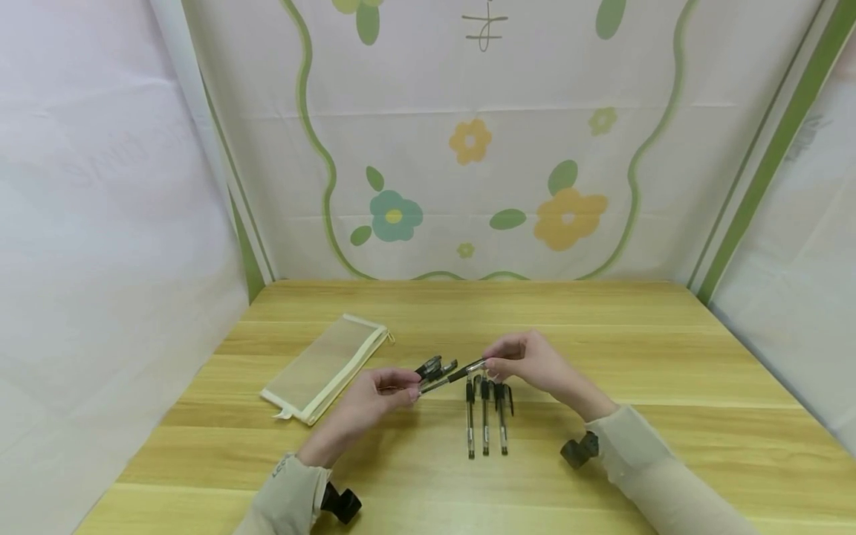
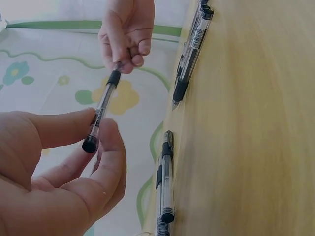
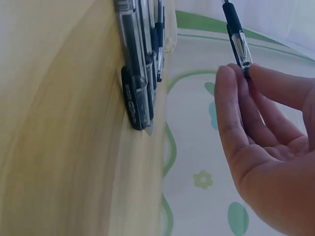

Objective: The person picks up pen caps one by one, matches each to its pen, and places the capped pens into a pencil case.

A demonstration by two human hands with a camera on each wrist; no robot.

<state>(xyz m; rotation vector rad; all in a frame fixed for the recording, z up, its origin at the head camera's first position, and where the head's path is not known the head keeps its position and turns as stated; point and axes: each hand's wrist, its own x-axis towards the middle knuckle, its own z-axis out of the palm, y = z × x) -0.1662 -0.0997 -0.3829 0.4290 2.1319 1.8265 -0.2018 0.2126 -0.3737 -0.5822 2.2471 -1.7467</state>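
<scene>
**One pen (image 1: 457,374) held by its two ends above the desk (image 1: 468,498)**

From my remote seat, going left to right: a pale mesh pouch (image 1: 319,365) with a zip lies flat and slanted by the desk's left edge, nearer the far left corner than the right one.

Next is the left hand (image 1: 374,401), raised off the wood. Thumb and fingers make a narrow pinch on the barrel, close to the black plug at the pen's end.

Just past those fingertips, toward the far edge, some loose pens (image 2: 168,189) lie close together; I can make out at least two.

The held pen hangs midway between the left and right edges, tilted, its plug end pointing toward the near left. Below its right part, three pens (image 1: 485,416) lie side by side, dark grips toward the far edge, clear barrels toward the near one.

Last comes the right hand (image 1: 535,365), above the far end of that row. Its thumb and fingertips pinch the pen's clear, clipped end; I cannot tell whether they pull, push or simply steady it.

To handle it well, I would brace the left pinch firmly on the barrel, line both wrists up with the pen, and let the right fingers work straight along its length. A sideways twist could slip, and lower knuckles might knock the row askew.
</scene>
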